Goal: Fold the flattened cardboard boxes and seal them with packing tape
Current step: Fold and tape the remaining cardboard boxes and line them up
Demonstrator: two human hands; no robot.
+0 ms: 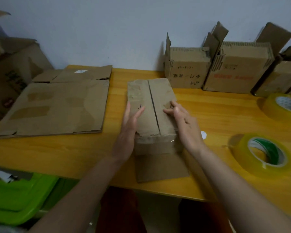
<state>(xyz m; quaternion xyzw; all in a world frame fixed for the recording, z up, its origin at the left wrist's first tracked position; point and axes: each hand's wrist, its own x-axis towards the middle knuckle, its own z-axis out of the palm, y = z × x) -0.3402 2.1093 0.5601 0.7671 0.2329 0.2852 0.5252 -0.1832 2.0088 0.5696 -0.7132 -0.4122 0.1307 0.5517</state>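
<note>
A small box point(150, 113) is seen on a wooden table point(57, 153), directly in front of the person. Its 2 top flaps are folded shut and meet at a dark, open seam; no tape is seen along it. The left hand point(129, 126) is laid flat against the box's left edge, fingers straight. The right hand point(181, 120) is pressed on the right flap, fingers spread and nearly straight. Nothing is pinched by either hand.

To the left, 1 flattened carton point(57, 105) is lying unfolded. At the back right, 3 boxes point(238, 69) are standing with flaps raised. 2 tape rolls point(262, 153) are lying at the right, untouched.

The current box appears folded but unsealed. Taping is judged to be left, and the flat carton has yet to be formed.
</note>
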